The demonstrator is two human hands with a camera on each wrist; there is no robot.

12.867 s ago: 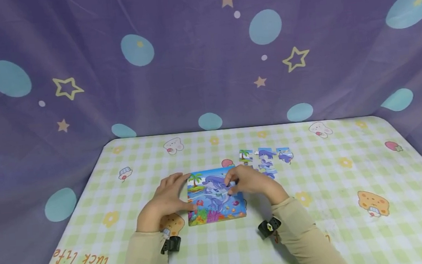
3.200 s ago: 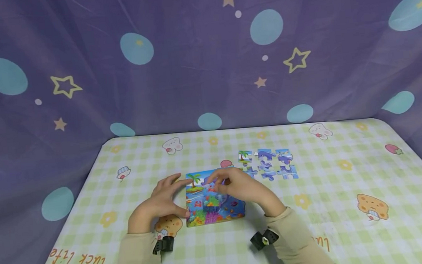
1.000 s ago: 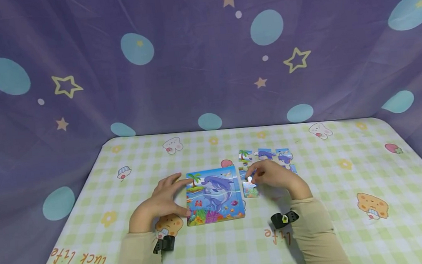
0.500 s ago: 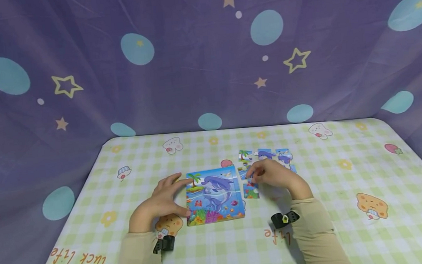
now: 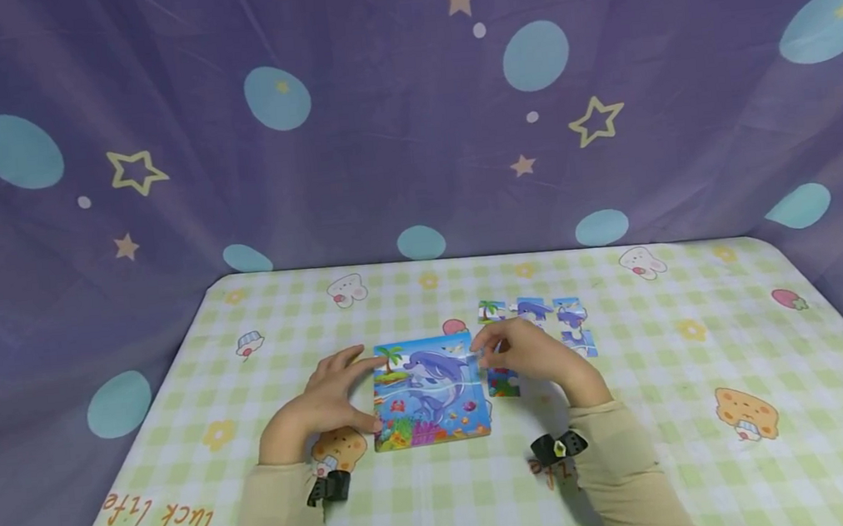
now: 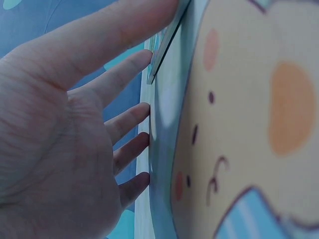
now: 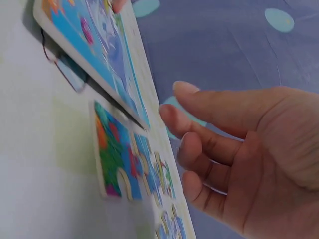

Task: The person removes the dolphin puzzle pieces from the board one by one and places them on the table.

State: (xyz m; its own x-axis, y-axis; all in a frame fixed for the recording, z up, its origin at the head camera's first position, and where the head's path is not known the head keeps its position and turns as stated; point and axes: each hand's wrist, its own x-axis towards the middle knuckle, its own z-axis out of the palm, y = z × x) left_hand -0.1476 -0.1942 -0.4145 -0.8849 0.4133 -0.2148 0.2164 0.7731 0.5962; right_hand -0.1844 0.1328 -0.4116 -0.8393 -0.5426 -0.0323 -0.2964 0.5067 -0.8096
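Observation:
The square dolphin jigsaw puzzle [image 5: 433, 391] lies on the tablecloth in front of the person. My left hand [image 5: 324, 397] rests at its left side, fingers spread, thumb and index fingertip touching the edge. Its straight fingers also show in the left wrist view. My right hand [image 5: 523, 354] hovers at the puzzle's upper right edge. In the right wrist view that hand's fingers are loosely bent, with nothing between thumb and fingertips. Close beneath it lies a loose coral puzzle piece [image 7: 112, 154], beside the puzzle's edge.
More loose pieces lie in rows at the upper right, among them a palm-tree piece [image 5: 491, 309] and a dolphin piece [image 5: 570, 310]; the right hand hides part of them. A checked tablecloth [image 5: 705, 405] covers the table, and a purple curtain [image 5: 412, 155] hangs behind.
Earlier my right hand held the coral piece over the puzzle, then set it down at the right below the other pieces. Now it has let go and moved left to the puzzle's edge.

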